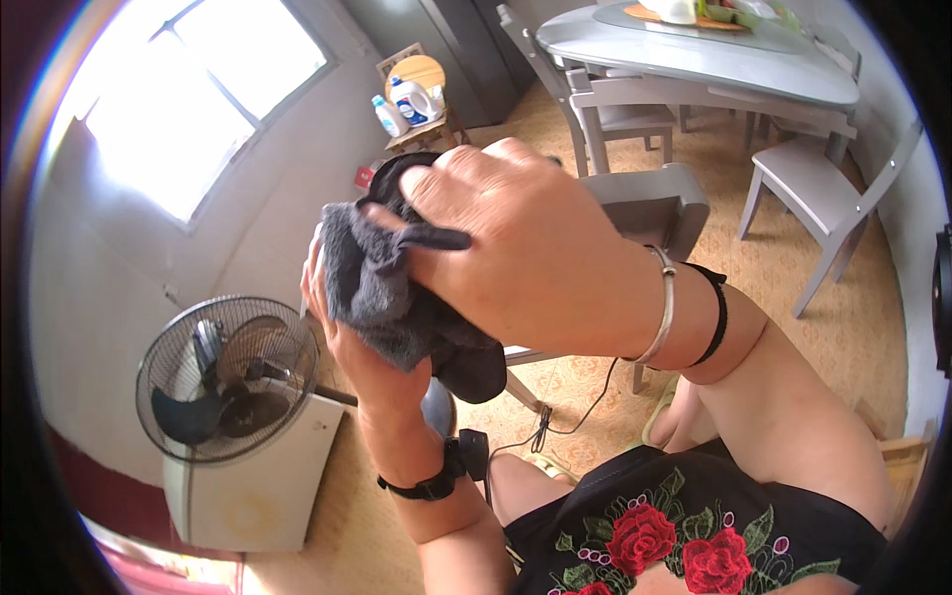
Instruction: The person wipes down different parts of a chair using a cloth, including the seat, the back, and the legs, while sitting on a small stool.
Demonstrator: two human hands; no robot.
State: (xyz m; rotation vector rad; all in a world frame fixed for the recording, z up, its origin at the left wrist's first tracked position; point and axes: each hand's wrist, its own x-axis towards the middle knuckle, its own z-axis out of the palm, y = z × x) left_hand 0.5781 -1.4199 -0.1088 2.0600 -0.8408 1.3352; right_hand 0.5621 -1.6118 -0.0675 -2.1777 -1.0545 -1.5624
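A dark grey fluffy cloth (372, 278) is bunched between my two hands, raised in front of me. My right hand (506, 223) grips it from above with bent fingers, and a dark fabric loop (436, 239) sticks out beside them. Smooth black fabric (471, 369) hangs below the fluffy part. My left hand (347, 342) is closed round the cloth from the left and below, its fingers mostly hidden behind it. A narrow pale edge shows by the left fingertips; I cannot make out what it belongs to.
A standing fan (228, 377) is at the left by a white cabinet (253, 486). Bottles (412, 102) stand on a small wooden stool beyond my hands. A grey chair (650, 208) is close ahead; an oval table (694, 55) and more chairs are farther back. A thin cable (585, 416) hangs below.
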